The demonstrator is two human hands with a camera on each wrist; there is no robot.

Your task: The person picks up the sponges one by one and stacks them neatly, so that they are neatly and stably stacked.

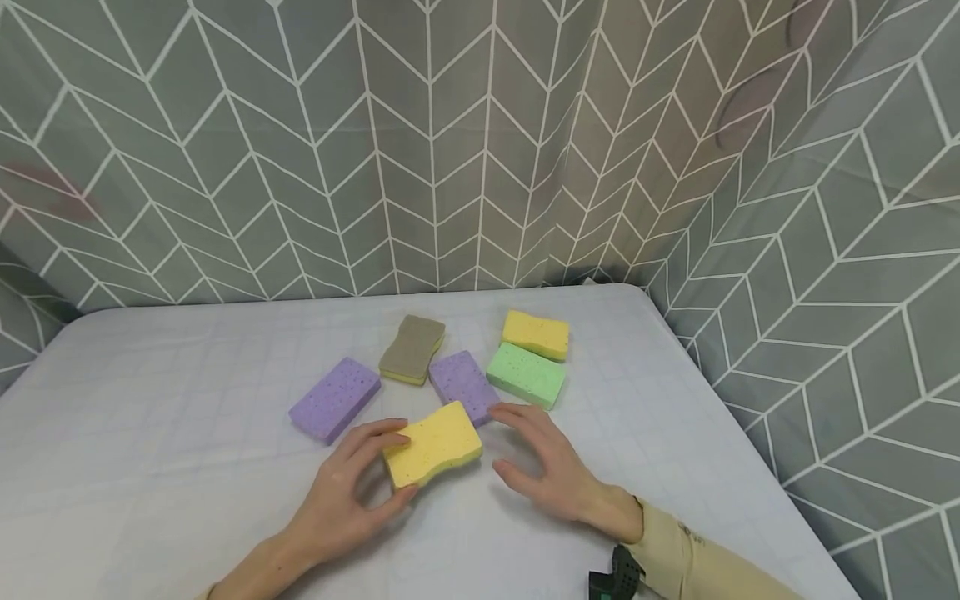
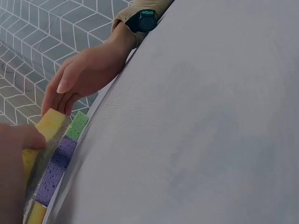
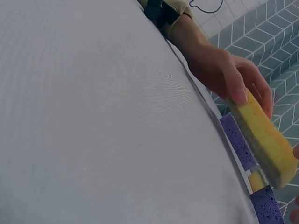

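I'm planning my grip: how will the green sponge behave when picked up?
The green sponge is probably light and squeezable: its surface looks pitted. It seems unlikely to roll, being flat-sided and lying on a broad face.

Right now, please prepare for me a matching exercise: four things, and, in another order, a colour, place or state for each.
1. Left grip
2. Right grip
3. Leftmost sponge in head view
4. Green sponge

A. Purple
B. Beside the back yellow sponge
C. Holding nothing
D. Pinching the front yellow sponge

Pairs: 1-D, 2-C, 3-A, 4-B
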